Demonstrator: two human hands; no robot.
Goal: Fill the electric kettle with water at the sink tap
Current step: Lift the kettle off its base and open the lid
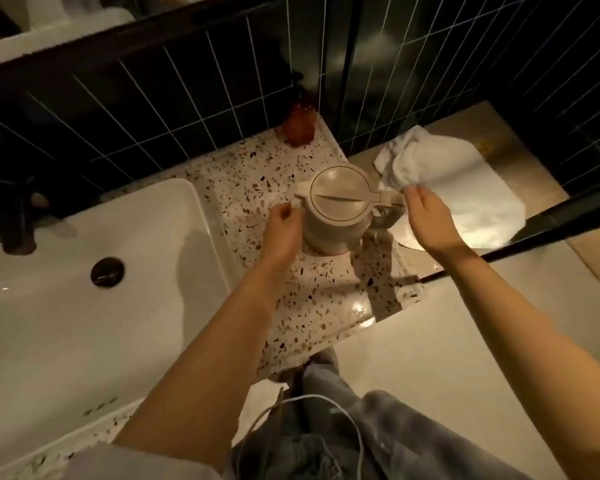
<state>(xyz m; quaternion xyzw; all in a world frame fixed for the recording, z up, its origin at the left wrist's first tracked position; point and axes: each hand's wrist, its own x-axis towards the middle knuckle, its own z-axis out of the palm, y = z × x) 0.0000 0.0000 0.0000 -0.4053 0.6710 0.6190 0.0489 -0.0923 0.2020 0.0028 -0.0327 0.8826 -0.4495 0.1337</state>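
1. The left hand (280,226) rested half-curled against the spout side of the kettle (340,209), grasping nothing; the right hand (426,220) reached the handle, fingers loose (grip not closed).
2. The kettle stood on the counter (243,188), lid shut, right of the sink (84,271).
3. Step judged: pickup. Next: grasp handle, open lid, carry left to the tap (18,216).

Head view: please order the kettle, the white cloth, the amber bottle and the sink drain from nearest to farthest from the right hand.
From the right hand:
1. Kettle: its handle is at the fingertips, just left of the hand.
2. White cloth: just behind the hand, on the right side. Nearly as close as the kettle.
3. Amber bottle: back by the tiled wall.
4. Sink drain: far left, in the basin.
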